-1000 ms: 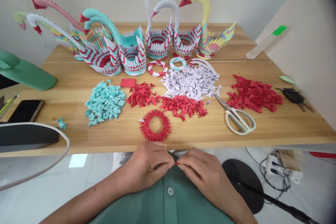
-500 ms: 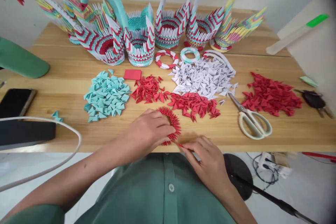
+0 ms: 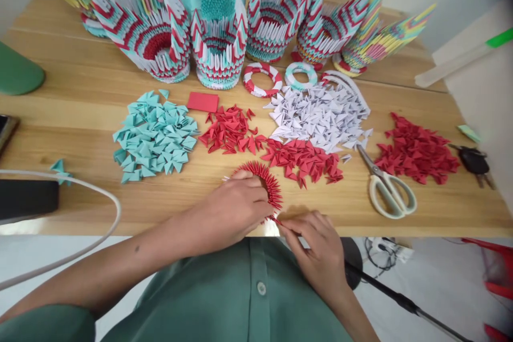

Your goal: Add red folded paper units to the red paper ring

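While the red ring sits near the front edge of the table, the left hand grips its left side and the right hand pinches a red piece at its near side, contact between the two being too small to tell. Beyond lie a teal heap to the left, a white heap and, to the right, scissors, with paper baskets standing behind.
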The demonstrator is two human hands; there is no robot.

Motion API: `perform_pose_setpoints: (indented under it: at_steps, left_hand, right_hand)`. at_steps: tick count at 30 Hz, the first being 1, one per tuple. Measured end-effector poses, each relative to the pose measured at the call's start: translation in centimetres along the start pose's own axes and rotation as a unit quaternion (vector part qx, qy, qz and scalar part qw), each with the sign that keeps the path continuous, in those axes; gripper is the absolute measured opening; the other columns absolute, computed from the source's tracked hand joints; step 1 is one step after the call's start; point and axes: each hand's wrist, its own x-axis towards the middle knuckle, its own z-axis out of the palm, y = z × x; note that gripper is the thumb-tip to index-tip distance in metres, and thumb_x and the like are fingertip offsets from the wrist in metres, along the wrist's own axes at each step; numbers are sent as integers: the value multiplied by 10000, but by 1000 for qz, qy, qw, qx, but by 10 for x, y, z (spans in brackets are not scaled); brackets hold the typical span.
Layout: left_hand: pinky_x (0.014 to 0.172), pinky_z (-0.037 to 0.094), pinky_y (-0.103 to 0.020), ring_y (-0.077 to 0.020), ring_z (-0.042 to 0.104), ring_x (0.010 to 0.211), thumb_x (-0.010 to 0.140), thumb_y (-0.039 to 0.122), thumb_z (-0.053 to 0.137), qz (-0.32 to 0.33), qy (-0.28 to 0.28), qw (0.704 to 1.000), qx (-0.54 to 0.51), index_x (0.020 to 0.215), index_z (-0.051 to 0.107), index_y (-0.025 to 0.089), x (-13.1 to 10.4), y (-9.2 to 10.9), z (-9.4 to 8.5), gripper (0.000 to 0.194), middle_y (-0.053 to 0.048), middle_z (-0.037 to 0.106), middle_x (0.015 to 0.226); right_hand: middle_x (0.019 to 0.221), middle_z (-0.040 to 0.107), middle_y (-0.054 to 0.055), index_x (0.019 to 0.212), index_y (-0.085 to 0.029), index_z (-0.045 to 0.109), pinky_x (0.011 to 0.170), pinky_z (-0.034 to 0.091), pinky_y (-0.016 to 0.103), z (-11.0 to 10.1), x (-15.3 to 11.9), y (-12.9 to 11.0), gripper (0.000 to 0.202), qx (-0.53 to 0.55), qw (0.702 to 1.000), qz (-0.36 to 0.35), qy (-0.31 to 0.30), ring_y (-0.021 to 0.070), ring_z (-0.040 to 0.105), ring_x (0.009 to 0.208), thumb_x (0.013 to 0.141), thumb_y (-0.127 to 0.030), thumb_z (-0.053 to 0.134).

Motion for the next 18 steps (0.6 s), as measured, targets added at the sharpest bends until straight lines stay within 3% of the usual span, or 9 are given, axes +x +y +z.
perform_pose_setpoints:
  at_steps: [11,18]
  left_hand:
    - [777,388,-325,-186,546,805,962,136,517,-19,47,993,-105,826,679,139,-1,-2,4,211,-40,671,801]
    - [746,408,-333,-195,555,790,962,119,476,-16,35,993,-109,817,681,139,1,-3,4,252,-51,677,787]
  right_hand:
    - [754,657,-7,924,-217,678,679,404,309,-1,-1,2,140,33,999,-5,15,140,584,707,860,-92,676]
    - [764,650,-5,948,-232,683,677,409,316,-1,-3,5,174,26,1000,-4,5,149,585,723,860,-83,664]
